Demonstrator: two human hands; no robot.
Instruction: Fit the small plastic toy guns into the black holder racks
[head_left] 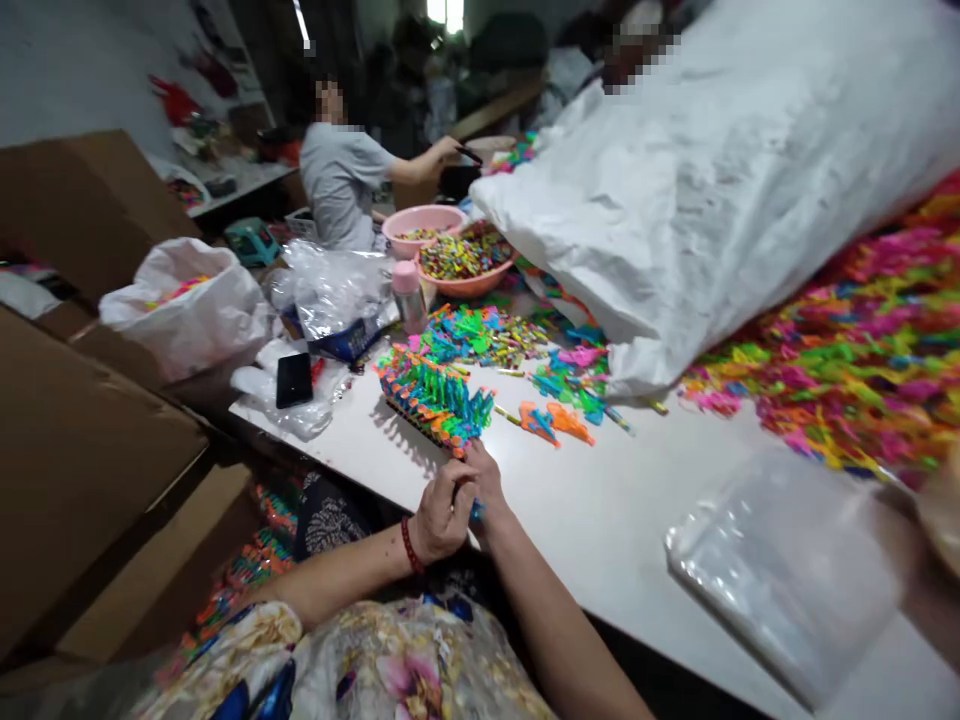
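My left hand [441,512], with a red bead bracelet on its wrist, is closed with curled fingers at the table's near edge. Against it is my right hand [484,478], its fingers also bent closed. A small blue plastic bit [477,510] shows between the two hands; what each one grips is mostly hidden. Just beyond the fingers stands a long rack [435,400] packed with upright blue, green and orange plastic pieces. Flat orange plastic pieces [571,422] lie to its right, beside a heap of multicoloured pieces [480,335].
A big white sack [720,170] leans over the table [570,540] at right, near a colourful pile [855,340]. Clear plastic bags [780,570] lie at front right. A phone [294,380], pink-lidded bottle [408,298] and orange basin [469,285] stand leftward. Another person [341,185] sits behind.
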